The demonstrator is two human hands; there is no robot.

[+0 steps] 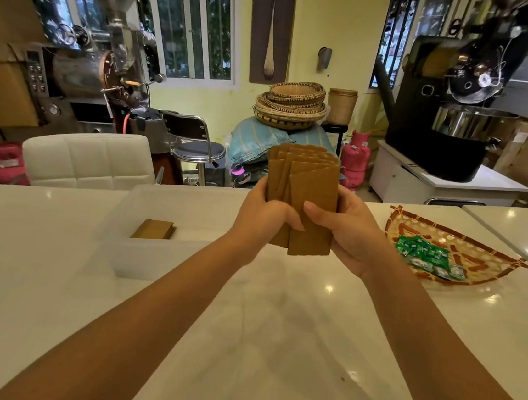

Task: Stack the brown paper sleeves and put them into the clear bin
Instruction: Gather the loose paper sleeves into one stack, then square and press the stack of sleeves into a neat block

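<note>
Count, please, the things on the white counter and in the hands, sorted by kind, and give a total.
Bundle of brown paper sleeves, fanned, held in the left hand and right hand: 1
Stack of sleeves in the bin: 1
Clear bin: 1
Woven tray with green packets: 1
Total: 4

Both hands raised and closed together

Both bare forearms reach forward from the lower corners and converge at mid-frame. The left hand (262,214) is curled, its thumb pointing right across the front. The right hand (347,232) faces it, thumb laid leftward, the two thumbs nearly touching. Fingers of both hands wrap out of sight behind, so their exact grip probably cannot be judged
</note>
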